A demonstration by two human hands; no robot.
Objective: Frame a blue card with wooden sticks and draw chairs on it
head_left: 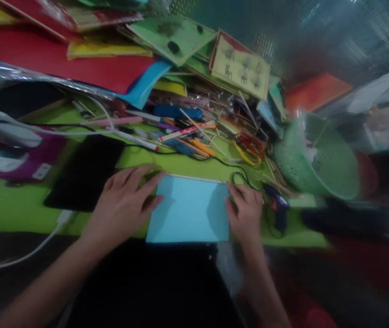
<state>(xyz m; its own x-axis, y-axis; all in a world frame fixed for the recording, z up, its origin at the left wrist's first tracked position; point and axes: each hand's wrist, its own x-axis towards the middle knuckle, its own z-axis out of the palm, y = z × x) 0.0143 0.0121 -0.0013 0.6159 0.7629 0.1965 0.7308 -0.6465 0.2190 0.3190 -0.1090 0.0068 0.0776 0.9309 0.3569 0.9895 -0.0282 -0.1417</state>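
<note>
A light blue sheet of paper [189, 214] lies flat at the front of the green table. A thin pale stick [196, 178] runs along its far edge. My left hand [122, 196] rests at the sheet's left side, its index fingertip at the far left corner and its thumb spread apart over the left edge. At the far right corner, the fingertips of my right hand [245, 205] touch the end of the stick, with the thumb apart on the right edge. Just right of that hand lies a dark blue glue gun [278, 207].
Pens, sticks and scissors [249, 150] lie in a heap behind the sheet. A black tablet [85, 173] with a white cable [44, 243] is on the left. At right stands a green basket [334, 159]. Coloured boards [174, 38] are piled at the back.
</note>
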